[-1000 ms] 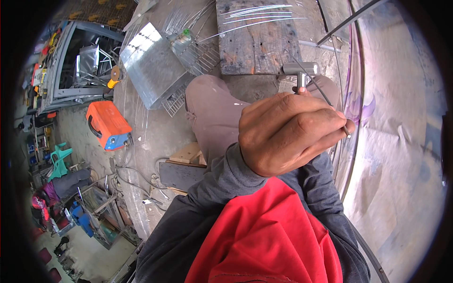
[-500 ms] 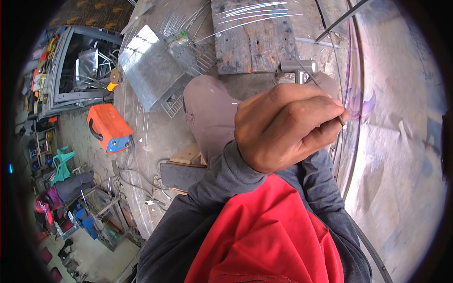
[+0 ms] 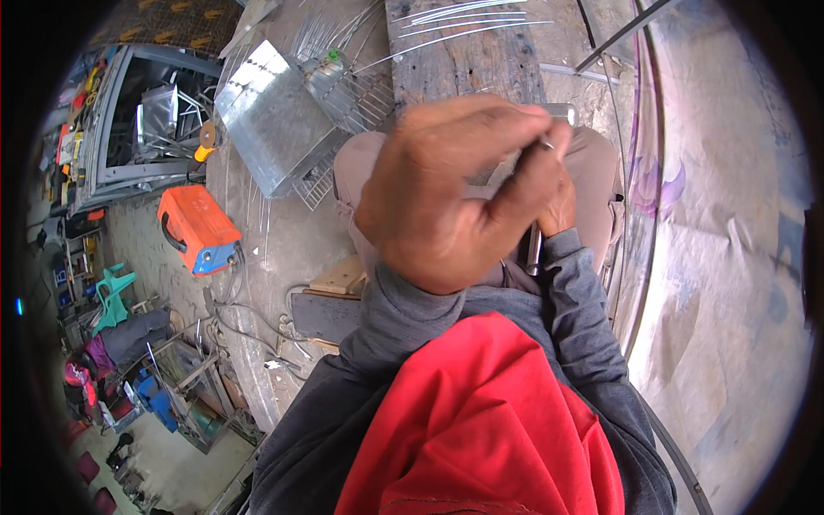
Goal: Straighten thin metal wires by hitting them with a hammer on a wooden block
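Note:
Raised close to the camera, my left hand (image 3: 433, 202) has thumb and forefinger pinched on a thin metal rod (image 3: 548, 142). Only the rod's tip shows, and the hand is slightly blurred. Lower and partly hidden behind it, my right hand (image 3: 560, 206) is closed around the handle of a metal hammer (image 3: 562, 112). The hammer's head sticks out past my left fingertips, and its handle end comes out below my right hand, above my lap. Beyond my knees lies a worn wooden board (image 3: 468, 69), with several thin metal rods (image 3: 468, 19) across its far part.
Left of the board are a sheet-metal box (image 3: 279, 124) and a wire rack (image 3: 369, 99). An orange-and-blue machine (image 3: 199, 230) with cables stands farther left, near a green stool (image 3: 112, 296). A pale printed sheet (image 3: 721, 283) lies to the right, with a long dark bar along it.
My left hand has moved left and slightly away from me, the rod still pinched in it. My right hand and the hammer's handle now show behind it.

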Motion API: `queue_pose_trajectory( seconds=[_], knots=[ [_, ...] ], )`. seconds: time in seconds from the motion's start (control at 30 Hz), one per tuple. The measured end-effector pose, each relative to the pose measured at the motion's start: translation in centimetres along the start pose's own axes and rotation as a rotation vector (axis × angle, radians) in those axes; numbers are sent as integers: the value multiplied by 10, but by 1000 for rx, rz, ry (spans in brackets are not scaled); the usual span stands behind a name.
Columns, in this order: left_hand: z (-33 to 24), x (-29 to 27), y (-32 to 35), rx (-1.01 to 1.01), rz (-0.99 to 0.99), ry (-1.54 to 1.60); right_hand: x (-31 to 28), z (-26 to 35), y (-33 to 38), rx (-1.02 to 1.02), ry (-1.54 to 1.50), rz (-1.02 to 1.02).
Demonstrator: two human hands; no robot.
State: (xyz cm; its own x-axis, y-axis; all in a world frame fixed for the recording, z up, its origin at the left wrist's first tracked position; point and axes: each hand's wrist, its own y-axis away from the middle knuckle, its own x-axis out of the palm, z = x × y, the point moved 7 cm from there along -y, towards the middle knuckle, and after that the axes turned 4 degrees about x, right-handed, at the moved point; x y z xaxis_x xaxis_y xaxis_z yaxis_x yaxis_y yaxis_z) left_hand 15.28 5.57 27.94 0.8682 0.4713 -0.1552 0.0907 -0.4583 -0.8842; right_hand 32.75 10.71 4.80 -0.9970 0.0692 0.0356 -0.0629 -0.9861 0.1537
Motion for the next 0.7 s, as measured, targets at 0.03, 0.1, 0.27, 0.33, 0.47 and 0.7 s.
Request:
queue_pose_trajectory(
  seconds=[0.03,0.1,0.27,0.33,0.47,0.7],
  knots=[
    [3,-2,2,-1,0,-2,-2,-7,2,100,30,9],
    [19,-21,5,-132,-126,-45,-4,-19,8,300,89,26],
    [73,-83,32,-434,-420,-32,-7,-18,8,301,123,32],
    [105,-116,67,-617,-535,-42,-4,-17,8,309,111,41],
    [167,-153,173,-874,-737,56,-4,-19,6,321,76,37],
    [196,-152,249,-1091,-866,195,-5,-16,8,320,96,31]
  ],
)
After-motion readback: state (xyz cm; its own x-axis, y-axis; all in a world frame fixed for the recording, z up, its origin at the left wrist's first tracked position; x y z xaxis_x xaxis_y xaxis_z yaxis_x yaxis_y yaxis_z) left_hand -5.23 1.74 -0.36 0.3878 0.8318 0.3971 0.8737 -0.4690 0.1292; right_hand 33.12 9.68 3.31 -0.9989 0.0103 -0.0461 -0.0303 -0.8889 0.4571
